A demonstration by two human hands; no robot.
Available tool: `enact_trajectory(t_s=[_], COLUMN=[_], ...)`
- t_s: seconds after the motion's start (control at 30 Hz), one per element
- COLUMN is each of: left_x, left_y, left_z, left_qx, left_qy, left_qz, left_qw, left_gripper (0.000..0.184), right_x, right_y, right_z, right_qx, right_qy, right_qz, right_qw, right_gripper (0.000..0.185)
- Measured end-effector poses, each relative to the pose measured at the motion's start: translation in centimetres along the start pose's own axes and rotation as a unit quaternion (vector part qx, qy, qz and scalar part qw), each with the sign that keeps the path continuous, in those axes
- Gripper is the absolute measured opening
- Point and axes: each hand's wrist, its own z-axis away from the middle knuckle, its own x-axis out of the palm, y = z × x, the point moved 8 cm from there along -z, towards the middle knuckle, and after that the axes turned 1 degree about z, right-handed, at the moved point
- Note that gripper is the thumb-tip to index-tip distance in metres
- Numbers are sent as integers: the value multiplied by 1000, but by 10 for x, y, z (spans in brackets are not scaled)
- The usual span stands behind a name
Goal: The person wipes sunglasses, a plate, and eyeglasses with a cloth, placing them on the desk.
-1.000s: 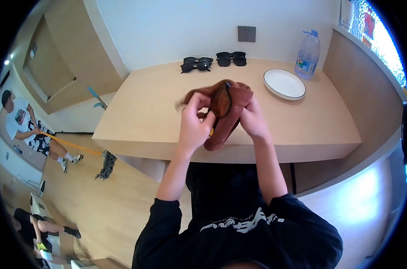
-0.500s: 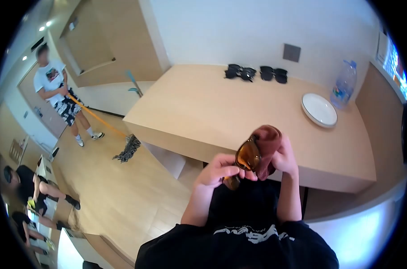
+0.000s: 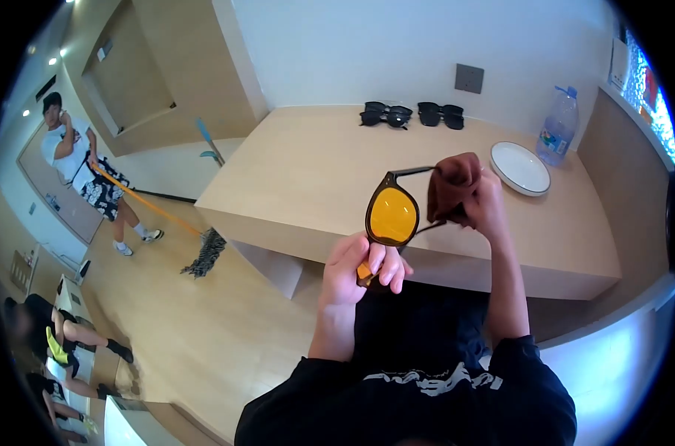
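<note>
A pair of sunglasses (image 3: 394, 214) with dark frames and yellow-orange lenses is raised in front of the desk's near edge. My left hand (image 3: 352, 271) is closed around its lower lens; the other lens stands above my fingers. The temple arms reach right toward a brown-red cloth (image 3: 454, 187). My right hand (image 3: 487, 204) is closed on that cloth, which is bunched at the end of the upper temple arm. Whether the cloth wraps the tip of that arm I cannot tell.
On the desk (image 3: 315, 171), several dark sunglasses (image 3: 386, 115) lie by the wall. A white plate (image 3: 521, 169) and a plastic bottle (image 3: 558, 126) stand at the right. To the left, a person (image 3: 81, 156) holds a mop (image 3: 206, 253); other people (image 3: 51, 334) sit lower left.
The cloth has moved off the lens, up and right with my right hand. The sunglasses have turned, showing a lens face-on. The person with the mop has raised a hand to the head.
</note>
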Motion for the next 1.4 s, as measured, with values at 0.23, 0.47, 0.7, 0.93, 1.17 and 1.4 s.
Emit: enact_trajectory(t_s=[0.23,0.47,0.7,0.93,1.17,1.4], left_x=[-4,-10,-26,8,5,7], left_y=[-27,-30,-64,-50,-41,-37], left_z=[-9,-17,-22,-28,-30,-19], left_qx=[22,29,-21,86,21,95], left_qy=[30,91,118,70,140,118], left_qz=[9,-179,-414,-560,-458,-510], left_qw=[999,979,902,821,878,847], left_gripper=[42,34,18,43,38,31], right_x=[-59,-7,37,20,23,34], right_y=[-5,24,10,15,1,7], right_z=[30,54,41,30,44,48], right_qx=[-196,25,15,15,31,-1], right_qy=[233,80,-16,40,0,9], right_qz=[-129,-452,-413,-430,-357,-401], right_qw=[944,888,910,902,933,916], right_gripper=[21,43,26,21,27,23])
